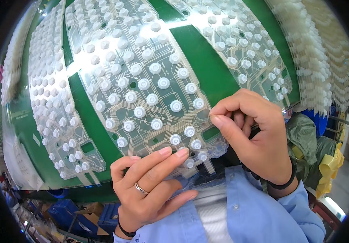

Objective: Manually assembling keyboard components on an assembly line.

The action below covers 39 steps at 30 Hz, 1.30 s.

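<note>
A clear keyboard membrane sheet [142,95] with printed traces and rows of white rubber domes lies on the green table in front of me. At its right edge my right hand [259,129] is closed, with thumb and forefinger pinched together on the sheet's rim. Stretched fingers of my left hand [150,184] lie over the near edge, by the lowest domes; this hand is open, and its fingertips seem to touch the sheet. The near part of the sheet overhangs the table edge, with a narrow tail [209,167] pointing toward me.
Similar membrane sheets lie on the left [71,133] and on the right [247,44] of the green table [200,60]. Tall stacks of whitish dome sheets [308,52] line the right side. Below the table edge stand blue crates [67,212]; a yellow piece [330,166] hangs at right.
</note>
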{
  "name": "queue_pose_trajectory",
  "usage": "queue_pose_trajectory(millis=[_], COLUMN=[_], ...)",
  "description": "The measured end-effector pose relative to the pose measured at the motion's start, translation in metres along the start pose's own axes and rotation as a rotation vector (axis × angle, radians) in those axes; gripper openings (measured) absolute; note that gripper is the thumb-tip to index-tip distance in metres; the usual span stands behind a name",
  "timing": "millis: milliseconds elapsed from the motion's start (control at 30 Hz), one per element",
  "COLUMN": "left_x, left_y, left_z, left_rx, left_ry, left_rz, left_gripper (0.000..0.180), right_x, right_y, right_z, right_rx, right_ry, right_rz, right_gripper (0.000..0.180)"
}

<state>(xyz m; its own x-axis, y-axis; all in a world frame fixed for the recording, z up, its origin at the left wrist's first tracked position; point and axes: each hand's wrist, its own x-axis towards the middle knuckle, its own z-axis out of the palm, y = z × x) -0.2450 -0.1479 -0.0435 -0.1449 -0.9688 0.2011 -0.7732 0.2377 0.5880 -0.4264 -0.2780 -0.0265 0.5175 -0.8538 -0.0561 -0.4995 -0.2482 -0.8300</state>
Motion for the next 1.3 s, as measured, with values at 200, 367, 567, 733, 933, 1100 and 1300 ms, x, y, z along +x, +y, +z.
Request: queue_pose_trajectory(millis=[200, 367, 567, 733, 933, 1100, 1300], left_x=[0.001, 0.001, 0.001, 0.002, -0.010, -0.011, -0.010], left_y=[0.001, 0.001, 0.003, 0.002, 0.003, 0.009, 0.029], left_z=[0.000, 0.000, -0.001, 0.000, -0.018, -0.006, -0.018], left_rx=[0.001, -0.005, -0.005, -0.009, 0.002, -0.233, -0.194], left_ry=[0.006, 0.008, 0.003, -0.005, 0.058, -0.125, 0.020], left_rz=[-0.003, -0.004, -0.010, -0.020, -0.018, 0.066, 0.066], left_gripper=[0.038, 0.039, 0.039, 0.042, 0.043, 0.035, 0.032], right_x=[0.000, 0.000, -0.001, -0.004, -0.054, -0.065, -0.042], right_y=[0.001, 0.000, -0.002, -0.005, -0.002, 0.007, -0.014], right_z=[0.001, 0.002, 0.002, 0.012, -0.032, -0.009, -0.018], right_rx=[-0.016, -0.043, -0.141, -0.113, 0.102, 0.227, 0.566], right_ry=[0.004, 0.016, 0.008, 0.173, -0.236, -0.205, 0.296], right_rz=[-0.011, -0.024, -0.062, -0.035, 0.288, 0.319, 0.043], right_gripper=[0.006, 0.006, 0.010, 0.012, 0.015, 0.016, 0.035])
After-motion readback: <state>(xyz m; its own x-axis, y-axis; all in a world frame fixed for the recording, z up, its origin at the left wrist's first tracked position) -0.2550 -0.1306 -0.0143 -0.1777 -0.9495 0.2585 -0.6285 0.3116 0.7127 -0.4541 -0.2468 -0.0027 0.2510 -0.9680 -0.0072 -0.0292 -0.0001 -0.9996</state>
